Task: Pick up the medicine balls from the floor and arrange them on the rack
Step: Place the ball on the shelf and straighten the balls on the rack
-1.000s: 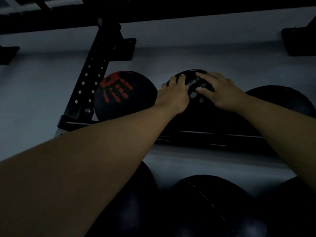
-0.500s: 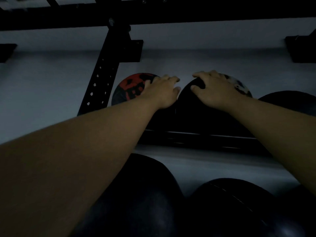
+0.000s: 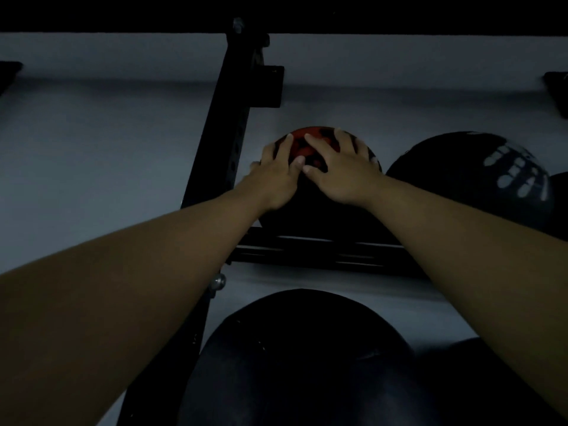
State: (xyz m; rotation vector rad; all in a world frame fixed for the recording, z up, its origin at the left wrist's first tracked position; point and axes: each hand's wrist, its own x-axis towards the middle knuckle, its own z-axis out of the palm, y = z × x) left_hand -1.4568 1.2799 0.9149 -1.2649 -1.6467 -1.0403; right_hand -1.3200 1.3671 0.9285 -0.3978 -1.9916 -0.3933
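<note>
**Both hands now on the red-marked ball at the rack's left end**

Since half a second ago, both hands have shifted left: they were on the dark ball with pale markings, and now they lie on the red-marked medicine ball (image 3: 310,149) beside it. The view has also swung, so the ball with pale markings (image 3: 470,182) now sits uncovered to the right, just beside the red one.

The scene is dim. Two bare forearms reach forward and up from the bottom corners. The left hand (image 3: 276,176) lies flat on the upper left of the red-marked ball, fingers spread. The right hand (image 3: 341,170) lies on its upper right, fingers spread wide over the red pattern. The two thumbs almost meet at the middle. Each grip is wide and flat, pressing on the ball's surface rather than closing around it.

The red-marked ball rests on the dark rails of the rack shelf (image 3: 322,253), close against a black upright post (image 3: 221,155) with a row of holes down its face. A dark bracket (image 3: 267,86) juts from the post higher up. Behind the rack is a pale wall (image 3: 107,142).

Below, on a lower level, a large dark ball (image 3: 301,358) fills the bottom centre of the view, with the edge of another dark ball (image 3: 479,382) to its right. A small metal knob (image 3: 218,281) shows at the post, just beside the left forearm.
</note>
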